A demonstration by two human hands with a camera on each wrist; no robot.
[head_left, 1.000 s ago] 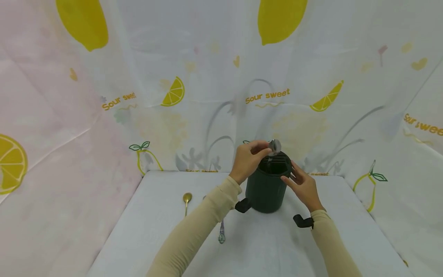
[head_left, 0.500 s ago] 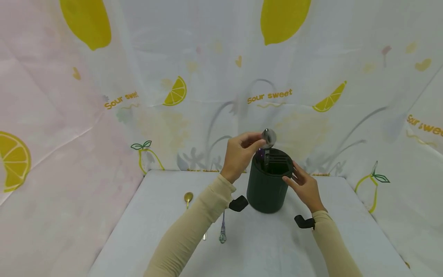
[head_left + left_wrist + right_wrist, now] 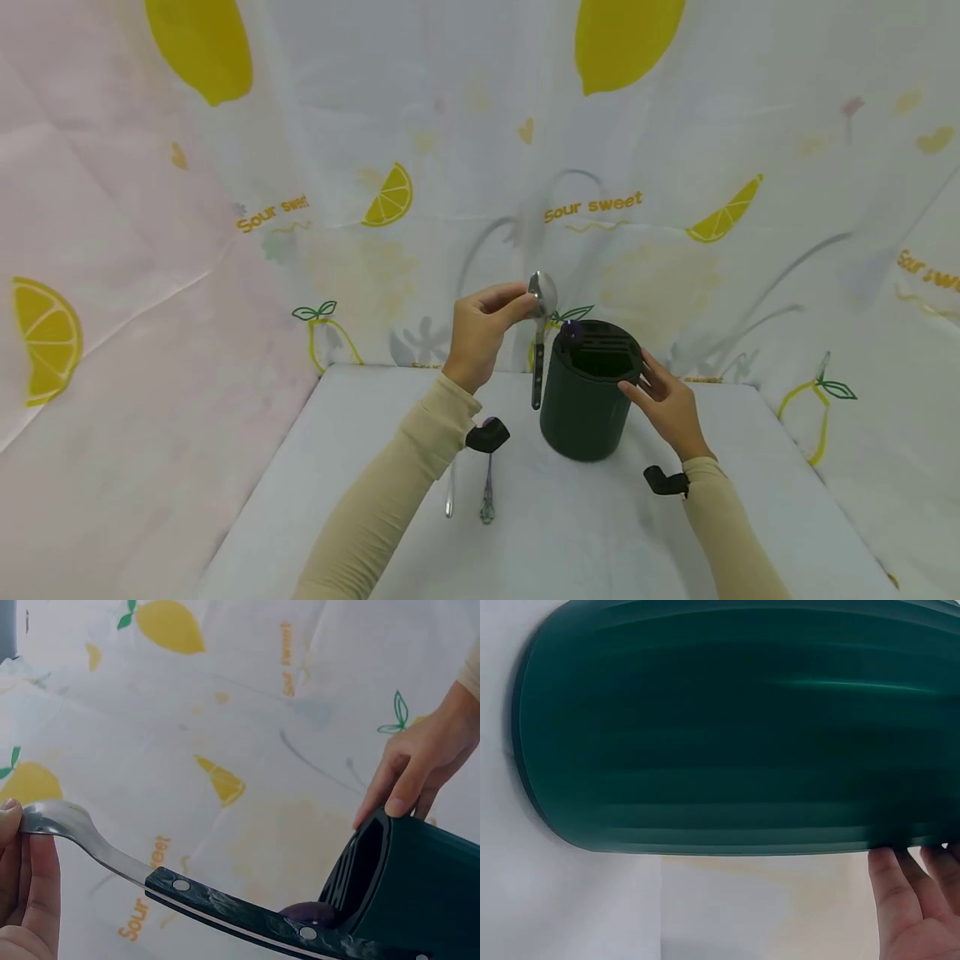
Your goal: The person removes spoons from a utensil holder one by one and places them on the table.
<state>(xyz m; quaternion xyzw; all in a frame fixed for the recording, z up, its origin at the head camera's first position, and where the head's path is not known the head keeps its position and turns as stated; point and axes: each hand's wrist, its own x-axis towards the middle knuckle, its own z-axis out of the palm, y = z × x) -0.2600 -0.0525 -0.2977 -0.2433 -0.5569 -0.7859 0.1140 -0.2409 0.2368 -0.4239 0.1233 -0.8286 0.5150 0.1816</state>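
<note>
My left hand pinches a spoon by its steel bowl, to the left of a dark green utensil holder. The spoon hangs bowl up; its dark handle, dotted with round rivets, points down, as the left wrist view also shows of the spoon handle. Around the holder's right upper edge my right hand grips with thumb and fingers. The holder stands on the table, its top partly slatted and partly an open hole. A dark purple rounded thing shows at its back left rim.
An ornate utensil handle and a thin silver handle lie on the white table, their upper parts hidden by my left arm. Behind the table hangs a lemon-print cloth.
My left hand has raised the spoon out of the holder and carried it left, so its whole handle now shows. The golden spoon is now hidden behind my arm. The right hand keeps its grip.
</note>
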